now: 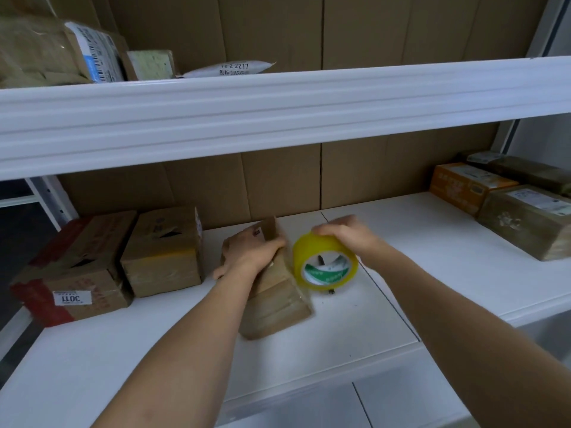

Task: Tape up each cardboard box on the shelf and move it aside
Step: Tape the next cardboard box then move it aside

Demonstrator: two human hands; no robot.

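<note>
- Both forearms reach in from the bottom edge, from about 6 o'clock, toward the middle of the white shelf [432, 242].
- At the centre, the left hand [247, 253] lies over the far end of a small cardboard box [275, 301]; its fingers [272, 242] curl over the box's top edge by a raised flap, gripping it.
- That box lies lengthwise toward the camera, its near end wrapped in clear tape.
- Just beside the box, at its 3 o'clock, a roll of yellow tape [324, 267] stands on edge on the shelf, with a green-and-white label on its core.
- The right hand [346, 233] comes down on the roll from above, fingers wrapped round its upper rim and grasping it.
- At 9 o'clock from the hands, two more boxes sit side by side: a brown taped box [163, 251] and, farther left, a box with red print and a white sticker [74, 273].
- At 3 o'clock, well apart, an orange carton [463, 183] and a taped brown parcel [525, 223] stand against the right end.
- At 12 o'clock, the upper shelf [278, 112] carries labelled parcels [92, 50] and a white mailer bag [231, 69].
</note>
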